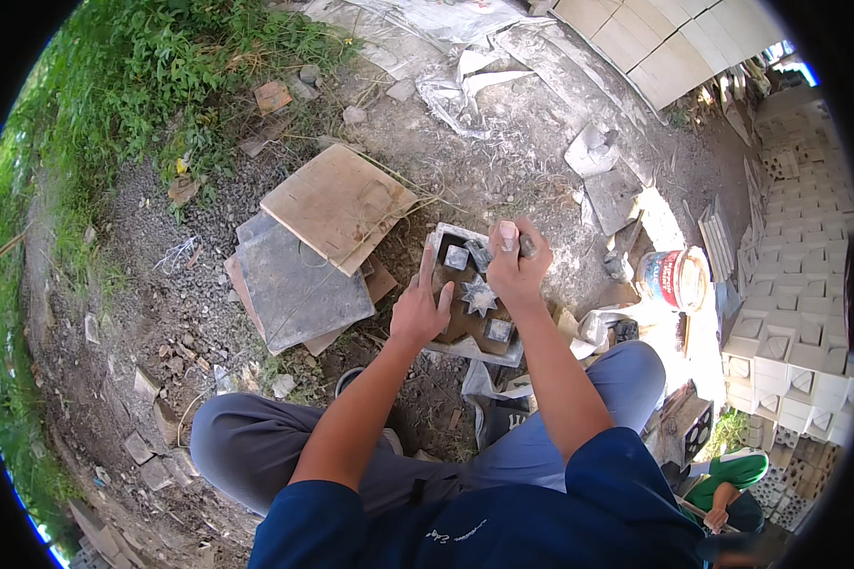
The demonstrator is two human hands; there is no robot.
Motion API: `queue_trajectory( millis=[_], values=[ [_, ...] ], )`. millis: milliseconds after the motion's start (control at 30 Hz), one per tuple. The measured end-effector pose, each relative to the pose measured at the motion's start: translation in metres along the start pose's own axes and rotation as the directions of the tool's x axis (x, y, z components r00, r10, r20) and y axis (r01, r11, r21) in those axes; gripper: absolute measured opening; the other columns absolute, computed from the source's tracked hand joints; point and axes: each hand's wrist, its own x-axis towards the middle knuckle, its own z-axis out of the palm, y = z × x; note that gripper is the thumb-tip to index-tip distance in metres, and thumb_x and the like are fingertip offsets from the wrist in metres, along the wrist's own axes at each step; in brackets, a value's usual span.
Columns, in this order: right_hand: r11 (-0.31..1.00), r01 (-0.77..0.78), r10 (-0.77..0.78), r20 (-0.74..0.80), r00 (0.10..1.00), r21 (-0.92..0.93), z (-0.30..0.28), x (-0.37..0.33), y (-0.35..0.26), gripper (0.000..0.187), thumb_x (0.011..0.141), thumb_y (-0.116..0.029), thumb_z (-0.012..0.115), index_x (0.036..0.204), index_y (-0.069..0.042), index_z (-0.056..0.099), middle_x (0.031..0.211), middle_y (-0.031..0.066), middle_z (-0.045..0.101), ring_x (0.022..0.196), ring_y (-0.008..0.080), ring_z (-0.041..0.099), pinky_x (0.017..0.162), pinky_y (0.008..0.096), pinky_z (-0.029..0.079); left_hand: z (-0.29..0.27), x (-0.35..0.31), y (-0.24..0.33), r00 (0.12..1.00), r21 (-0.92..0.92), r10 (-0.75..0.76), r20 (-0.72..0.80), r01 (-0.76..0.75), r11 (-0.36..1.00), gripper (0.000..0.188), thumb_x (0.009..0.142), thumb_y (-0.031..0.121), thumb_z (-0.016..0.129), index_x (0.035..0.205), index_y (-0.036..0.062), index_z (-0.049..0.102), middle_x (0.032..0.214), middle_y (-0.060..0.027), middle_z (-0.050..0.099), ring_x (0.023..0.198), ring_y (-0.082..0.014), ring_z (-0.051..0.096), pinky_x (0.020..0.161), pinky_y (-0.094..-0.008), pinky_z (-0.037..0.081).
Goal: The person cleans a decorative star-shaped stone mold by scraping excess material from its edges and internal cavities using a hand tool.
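Note:
A square, pale-rimmed mould (460, 229) rests on the ground between my knees. Inside it are a silvery star-shaped piece (479, 296) and small square blocks, one at the upper left (456, 257) and another at the lower right (498, 329). My left hand (419, 308) lies along the mould's left side, fingers stretched out and thumb apart. Over the upper right corner, my right hand (519, 264) is closed with its thumb up. Something greyish shows by its fingers, too covered to name.
Left of the mould lie a brown square board (337, 204) and a grey slab (299, 280), overlapping. A paint bucket (676, 280) stands to the right, before stacked pale blocks (792, 275). A person in green (731, 484) is at lower right. Plants (161, 76) grow far left.

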Motion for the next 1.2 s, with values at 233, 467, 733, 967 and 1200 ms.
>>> queue_trajectory(
  millis=[233, 467, 733, 967, 1200],
  values=[
    [0.993, -0.059, 0.056, 0.04, 0.998, 0.1, -0.004, 0.003, 0.01, 0.028, 0.1, -0.023, 0.063, 0.082, -0.001, 0.059, 0.059, 0.006, 0.049, 0.056, 0.0124, 0.043, 0.053, 0.03, 0.038, -0.001, -0.001, 0.0, 1.0, 0.007, -0.021, -0.001, 0.021, 1.0, 0.082, 0.101, 0.041, 0.051, 0.164, 0.0196, 0.004, 0.12, -0.032, 0.063, 0.1, -0.0518, 0.065, 0.087, -0.0588, 0.053],
    [0.993, -0.003, 0.005, -0.018, 1.0, 0.12, 0.001, 0.004, 0.003, 0.028, 0.103, -0.022, 0.059, 0.084, -0.003, 0.054, 0.061, 0.0058, 0.049, 0.055, 0.0114, 0.04, 0.051, 0.0291, 0.036, -0.001, 0.0, 0.001, 1.0, -0.014, -0.019, -0.017, 0.018, 1.0, 0.079, 0.101, 0.037, 0.05, 0.164, 0.0211, 0.005, 0.118, -0.0311, 0.063, 0.098, -0.0517, 0.064, 0.085, -0.0597, 0.052],
    [0.995, -0.045, 0.041, -0.037, 0.998, -0.092, 0.01, -0.006, -0.005, 0.033, 0.108, -0.026, 0.052, 0.085, -0.002, 0.047, 0.068, 0.0009, 0.052, 0.062, 0.0071, 0.045, 0.056, 0.0244, 0.039, -0.003, 0.001, -0.003, 1.0, -0.088, 0.007, 0.0, -0.007, 0.996, 0.069, 0.103, 0.028, 0.04, 0.164, 0.0172, 0.008, 0.115, -0.0309, 0.064, 0.097, -0.0517, 0.063, 0.083, -0.0571, 0.051],
    [0.996, -0.047, 0.046, -0.018, 0.999, -0.076, 0.012, -0.006, 0.0, 0.034, 0.108, -0.028, 0.053, 0.086, -0.003, 0.047, 0.068, 0.0005, 0.051, 0.061, 0.0061, 0.042, 0.054, 0.024, 0.037, 0.004, -0.001, -0.015, 0.997, -0.104, 0.05, -0.053, -0.055, 0.993, 0.067, 0.103, 0.027, 0.035, 0.164, 0.0161, 0.01, 0.112, -0.0301, 0.064, 0.095, -0.0516, 0.062, 0.084, -0.0568, 0.05],
    [0.999, 0.007, -0.01, -0.085, 0.996, -0.038, 0.009, -0.003, 0.009, 0.018, 0.102, -0.012, 0.06, 0.088, 0.0, 0.056, 0.062, 0.0025, 0.054, 0.056, 0.0052, 0.047, 0.051, 0.0246, 0.038, 0.002, 0.002, -0.013, 0.994, -0.182, 0.091, -0.069, -0.102, 0.978, 0.063, 0.105, 0.026, 0.032, 0.164, 0.0134, 0.016, 0.112, -0.0299, 0.064, 0.094, -0.0512, 0.062, 0.083, -0.0544, 0.051]
  ],
)
